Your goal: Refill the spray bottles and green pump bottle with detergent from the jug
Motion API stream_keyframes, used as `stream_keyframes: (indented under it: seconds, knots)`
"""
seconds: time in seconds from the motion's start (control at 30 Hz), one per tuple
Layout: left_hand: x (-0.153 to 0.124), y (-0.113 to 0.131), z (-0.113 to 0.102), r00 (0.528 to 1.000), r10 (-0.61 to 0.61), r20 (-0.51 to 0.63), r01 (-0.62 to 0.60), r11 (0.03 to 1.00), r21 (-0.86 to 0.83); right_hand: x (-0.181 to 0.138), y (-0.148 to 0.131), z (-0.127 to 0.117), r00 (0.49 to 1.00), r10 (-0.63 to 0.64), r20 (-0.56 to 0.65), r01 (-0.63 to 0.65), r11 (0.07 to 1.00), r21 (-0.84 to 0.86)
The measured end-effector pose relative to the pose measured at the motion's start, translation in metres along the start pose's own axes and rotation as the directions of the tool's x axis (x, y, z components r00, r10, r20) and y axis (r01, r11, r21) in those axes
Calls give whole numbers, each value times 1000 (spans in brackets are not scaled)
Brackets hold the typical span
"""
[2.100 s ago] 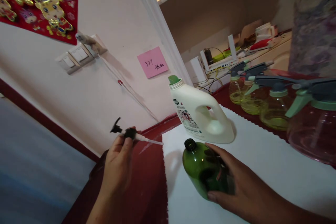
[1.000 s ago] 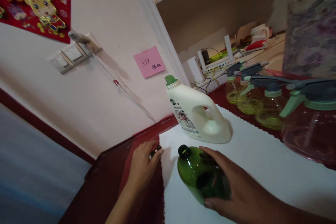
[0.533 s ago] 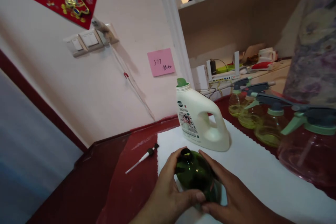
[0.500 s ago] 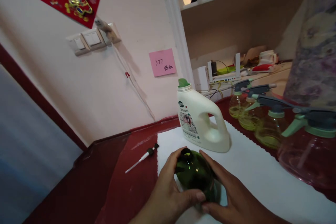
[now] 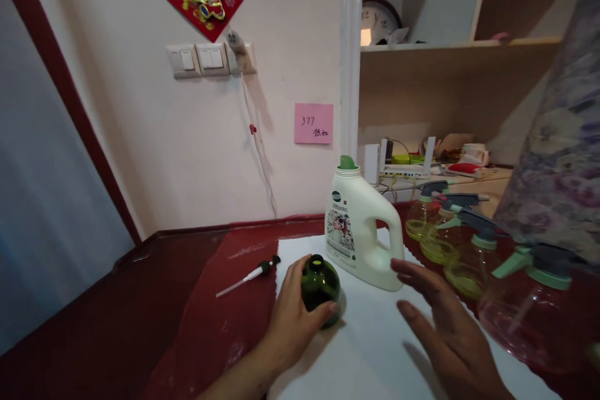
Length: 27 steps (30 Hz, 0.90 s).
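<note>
My left hand [image 5: 293, 319] is wrapped round a dark green glass bottle [image 5: 322, 290], which stands uncapped on a white sheet [image 5: 360, 350]. Fingers apart and holding nothing, my right hand [image 5: 445, 325] is near the handle of a large pale detergent jug [image 5: 363, 234]; I cannot tell whether a fingertip touches it. A green piece shows in the jug's mouth. To the left of the bottle, a pump dispenser top [image 5: 253, 274] with a white tube and dark head lies on the red table.
Several spray bottles [image 5: 473, 265] with yellowish or pink liquid line the right side. Behind them are a white router [image 5: 405, 169] and a shelf with a clock [image 5: 379, 22]. The red table [image 5: 187, 281] meets the wall, where a pink note [image 5: 314, 124] and a cable [image 5: 257, 150] hang.
My right hand has let go of the green bottle and moved right towards the jug, opening. The left hand still holds the bottle. The view has turned and levelled.
</note>
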State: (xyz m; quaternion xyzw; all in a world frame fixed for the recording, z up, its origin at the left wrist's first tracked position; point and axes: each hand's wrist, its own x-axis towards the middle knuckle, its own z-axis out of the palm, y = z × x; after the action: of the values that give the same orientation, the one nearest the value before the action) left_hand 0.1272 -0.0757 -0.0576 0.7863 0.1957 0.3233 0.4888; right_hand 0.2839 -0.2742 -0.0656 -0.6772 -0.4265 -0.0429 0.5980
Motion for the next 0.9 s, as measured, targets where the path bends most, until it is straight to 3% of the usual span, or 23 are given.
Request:
stream_keyframes:
  seconds: [0.1, 0.2, 0.33, 0.47, 0.63, 0.9]
  knots:
    - [-1, 0, 0, 1000, 5, 21, -5, 1000, 3, 23, -5, -15, 986, 23, -162, -11, 997, 77]
    - [-1, 3, 0, 1000, 7, 26, -8, 1000, 13, 56, -9, -28, 977, 42, -210, -39, 999, 22]
    - [-1, 5, -1, 999, 3, 36, -4, 1000, 25, 103, -5, -30, 979, 130, -156, -142, 987, -72]
    - [-1, 4, -2, 999, 14, 46, -16, 999, 32, 135, 3, -14, 980, 194, -39, -197, 978, -67]
    - [0, 1, -2, 998, 4, 69, -7, 999, 48, 144, 3, 8, 966, 246, -78, -251, 967, -51]
    - [-1, 6, -4, 997, 2, 80, -11, 993, 114, 137, -15, 20, 948, 183, -260, -197, 980, -29]
